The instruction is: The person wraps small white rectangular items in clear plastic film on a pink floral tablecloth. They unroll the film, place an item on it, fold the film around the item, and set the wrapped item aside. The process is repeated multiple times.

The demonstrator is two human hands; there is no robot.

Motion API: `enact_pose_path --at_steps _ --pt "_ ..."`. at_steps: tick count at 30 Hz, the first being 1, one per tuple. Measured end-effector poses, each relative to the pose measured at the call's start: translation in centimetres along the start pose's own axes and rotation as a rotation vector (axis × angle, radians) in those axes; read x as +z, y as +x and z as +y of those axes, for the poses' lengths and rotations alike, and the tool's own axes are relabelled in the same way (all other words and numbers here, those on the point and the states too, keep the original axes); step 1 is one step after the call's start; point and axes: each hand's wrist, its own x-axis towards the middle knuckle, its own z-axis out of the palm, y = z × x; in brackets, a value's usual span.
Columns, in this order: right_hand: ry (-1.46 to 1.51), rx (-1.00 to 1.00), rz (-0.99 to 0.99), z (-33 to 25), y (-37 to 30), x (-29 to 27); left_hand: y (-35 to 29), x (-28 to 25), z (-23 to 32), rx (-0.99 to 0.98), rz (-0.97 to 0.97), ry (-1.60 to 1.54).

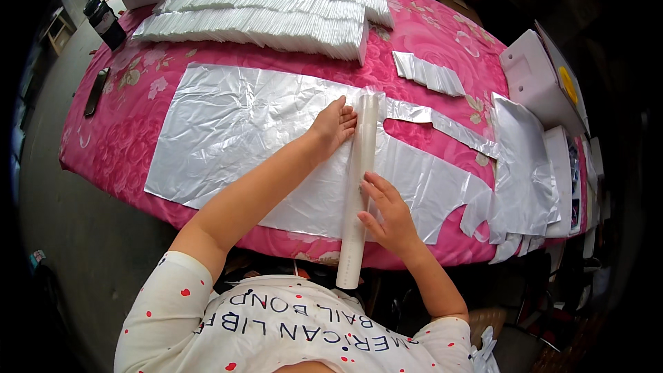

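A thin, shiny white plastic apron (235, 124) is spread across the table, its neck loop and straps toward the right. Across it lies a long pale tube (353, 235) that looks wrapped in clear film, its near end reaching past the table edge. My left hand (335, 126) is at the far part of the tube, on its left side, fingers loosely extended. Lower down, on the right side, my right hand (388, 211) has thumb and fingers apart against the tube. Neither hand is closed around it.
A pink floral cloth (110, 152) covers the table. Long rows of folded white packets (255, 24) stand at the back, with a smaller row (428, 74) nearer right. A phone (97, 92) and dark bottle (105, 22) sit left. More white sheets (525, 173) and a white box (542, 79) are right.
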Motion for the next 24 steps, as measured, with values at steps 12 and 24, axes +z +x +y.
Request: enact_pose_path --at_steps 12,24 --pt "-0.036 -0.024 -0.036 0.1 0.4 0.1 -0.9 -0.6 2.0 0.156 0.067 0.368" --pt "0.402 -0.608 -0.463 -11.4 9.4 9.3 -12.8 -13.4 8.9 0.412 0.172 0.498"
